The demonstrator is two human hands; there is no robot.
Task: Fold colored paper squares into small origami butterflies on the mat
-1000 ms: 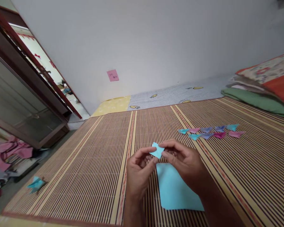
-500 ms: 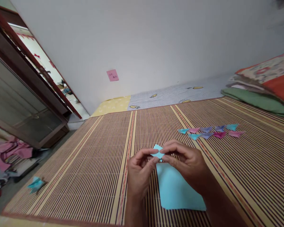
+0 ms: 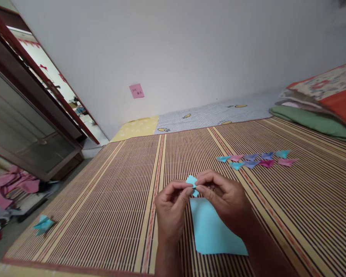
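A small folded light-blue paper [image 3: 192, 180] is pinched between both hands near the middle of the striped mat. My left hand [image 3: 173, 204] grips its left side between thumb and fingers. From the right, my right hand [image 3: 223, 196] pinches the same paper, its fingertips nearly touching those of the left. A lower tip of the paper shows below the thumbs. Light-blue square sheets [image 3: 216, 232] lie flat beneath the hands, partly covered by my right hand and forearm.
Several folded paper pieces [image 3: 266, 163] in blue, purple and pink lie in two rows on the mat [image 3: 127, 200]. A teal folded paper [image 3: 44, 224] lies at the far left. Folded bedding [image 3: 314, 119] is piled at the right, by the wall.
The fingertips have closed in over the paper's middle, and more of its lower tip shows beneath the thumbs. Both hands remain in nearly the same place.
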